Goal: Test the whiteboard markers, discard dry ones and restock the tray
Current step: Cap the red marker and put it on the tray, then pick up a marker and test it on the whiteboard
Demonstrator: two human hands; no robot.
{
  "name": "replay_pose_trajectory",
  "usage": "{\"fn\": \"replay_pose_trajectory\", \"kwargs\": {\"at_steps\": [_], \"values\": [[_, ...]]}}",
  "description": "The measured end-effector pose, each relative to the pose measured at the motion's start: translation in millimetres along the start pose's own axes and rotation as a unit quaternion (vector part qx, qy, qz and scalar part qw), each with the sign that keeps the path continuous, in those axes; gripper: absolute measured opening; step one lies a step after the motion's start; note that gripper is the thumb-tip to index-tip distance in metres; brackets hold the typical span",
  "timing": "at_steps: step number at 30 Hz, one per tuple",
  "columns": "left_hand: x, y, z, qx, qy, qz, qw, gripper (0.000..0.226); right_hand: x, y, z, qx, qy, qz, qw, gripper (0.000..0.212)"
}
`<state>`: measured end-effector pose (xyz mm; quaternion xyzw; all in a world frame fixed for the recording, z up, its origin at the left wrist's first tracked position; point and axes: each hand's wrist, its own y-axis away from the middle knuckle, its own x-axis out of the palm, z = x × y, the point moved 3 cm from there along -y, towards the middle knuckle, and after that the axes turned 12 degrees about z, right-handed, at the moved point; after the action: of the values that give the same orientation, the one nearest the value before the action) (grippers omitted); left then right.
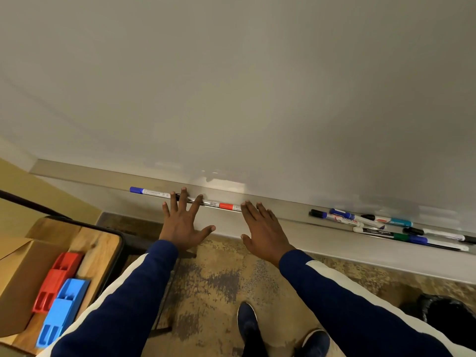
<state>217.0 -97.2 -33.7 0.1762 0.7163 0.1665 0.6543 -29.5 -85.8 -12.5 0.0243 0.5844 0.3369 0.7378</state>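
- Left hand [183, 222]: grip wide, fingers spread, holding nothing; fingertips lie over the marker line on the whiteboard tray [291, 225].
- Right hand [262, 228]: grip wide, holding nothing; fingertips at the red-banded marker [226, 206].
- Blue-capped marker [149, 192] lies left of both hands.
- Marker pile [345, 216] lies further right in the tray.
- Red holder [58, 279] and blue holder [63, 310] sit on the desk [103, 243].

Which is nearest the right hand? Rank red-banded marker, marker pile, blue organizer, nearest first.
1. Red-banded marker, at the right hand's fingertips.
2. Marker pile, farther right along the tray.
3. Blue organizer, far left on the wooden table.
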Motion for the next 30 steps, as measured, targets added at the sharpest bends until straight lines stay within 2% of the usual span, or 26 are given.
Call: {"fn": "replay_pose_trajectory", "kwargs": {"at_steps": [12,16,23,30], "values": [[-8.3,-0.6,12.8,-0.016,-0.040,0.012,0.999,0.114,-3.1,-0.7,4.1,-0.008,-0.010,0.000,1.000,0.080],[-13.8,-0.7,-6.6,-0.003,-0.047,-0.010,0.999,0.103,-8.2,14.3,-8.0,0.008,-0.018,-0.019,1.000,0.079],[-24.9,5.4,-103.0,0.125,-0.037,-0.110,0.985,0.069,-14.1,69.6,-56.5,0.107,-0.041,-0.083,0.990,0.071],[-18.0,6.6,-232.2,0.255,-0.011,-0.103,0.961,0.043,-2.0,140.2,-130.8,0.210,-0.047,-0.104,0.971,0.068]]}}
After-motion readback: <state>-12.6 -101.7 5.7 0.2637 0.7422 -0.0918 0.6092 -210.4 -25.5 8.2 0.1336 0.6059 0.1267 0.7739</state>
